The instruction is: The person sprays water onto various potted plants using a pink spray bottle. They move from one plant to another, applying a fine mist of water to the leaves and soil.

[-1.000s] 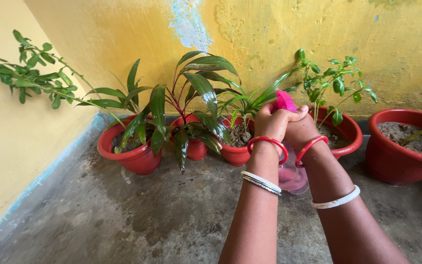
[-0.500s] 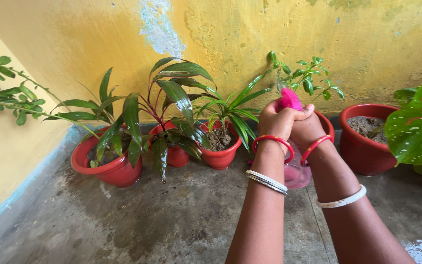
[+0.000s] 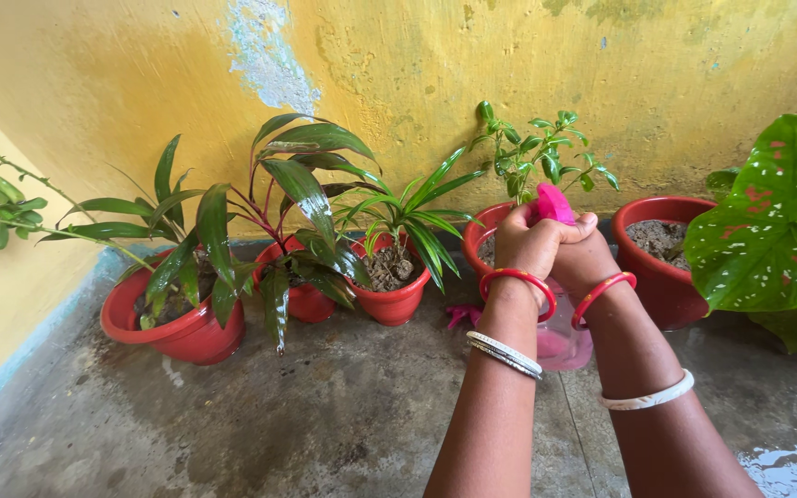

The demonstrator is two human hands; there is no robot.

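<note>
Both hands are wrapped together round the top of a pink spray bottle (image 3: 566,339). My left hand (image 3: 529,242) covers the near side of its bright pink spray head (image 3: 553,202); my right hand (image 3: 585,253) grips from the right. The clear bottle body hangs below my wrists with pink liquid in it. Red and white bangles ring both wrists. The head points toward a small-leaved green plant (image 3: 542,155) in a red pot (image 3: 488,242) against the yellow wall.
Red pots line the wall: a long-leaved plant (image 3: 182,318), a dark red-green one (image 3: 304,297), a grassy one (image 3: 389,293) and a soil-filled pot (image 3: 657,277). A big spotted green leaf (image 3: 775,221) hangs at right. The concrete floor is wet, with a puddle (image 3: 791,468).
The view has shifted right, so the pots have slid left in frame and the spotted leaf has come into view. My hands stay clasped on the spray head.
</note>
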